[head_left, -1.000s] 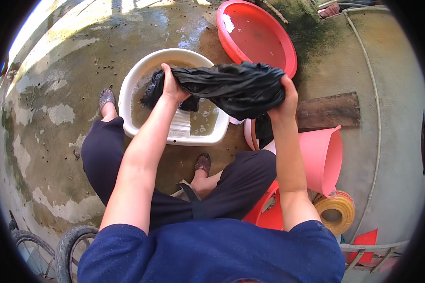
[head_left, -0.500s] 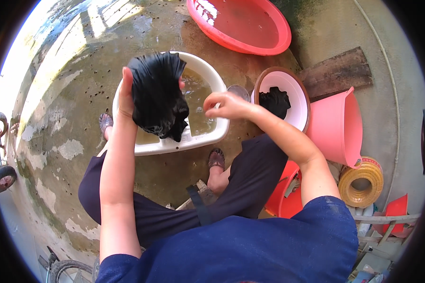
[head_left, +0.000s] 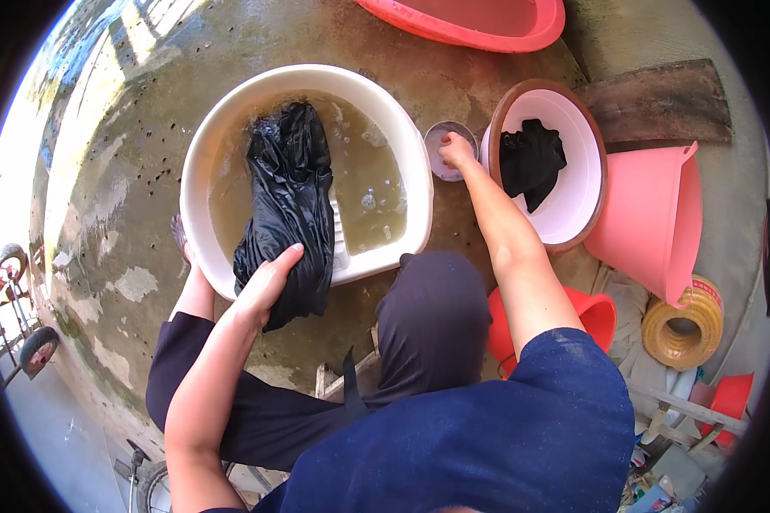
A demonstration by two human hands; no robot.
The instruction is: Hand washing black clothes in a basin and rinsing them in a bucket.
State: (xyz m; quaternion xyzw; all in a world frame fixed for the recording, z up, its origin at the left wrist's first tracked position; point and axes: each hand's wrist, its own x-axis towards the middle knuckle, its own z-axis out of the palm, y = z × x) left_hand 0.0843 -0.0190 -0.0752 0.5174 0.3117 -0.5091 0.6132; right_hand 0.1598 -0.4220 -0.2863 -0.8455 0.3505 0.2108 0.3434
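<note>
A wet black cloth garment [head_left: 291, 192] lies across the white washtub [head_left: 415, 184], its far end in cloudy water and its near end hanging over the front rim. My left hand [head_left: 272, 278] grips the near end, the thumb on top. Part of a ribbed washboard [head_left: 340, 235] shows beside the cloth. To the right of the tub, my right hand [head_left: 456, 150] reaches into a small round bowl [head_left: 436, 137]. Its fingers are closed together; what they hold, if anything, is hidden.
A brown-rimmed basin [head_left: 577, 192] with another black cloth [head_left: 532, 162] stands right of the bowl. Beyond are a pink bucket [head_left: 642, 214], a wooden board [head_left: 659, 104] and a coiled yellow hose [head_left: 659, 338]. A red bucket [head_left: 595, 321] is by my right arm; a large red tub [head_left: 488, 38] is at the back.
My left hand has lowered the black garment from above the tub, spreading it over the washboard and water. My right hand has moved right, from over the tub into the small bowl.
</note>
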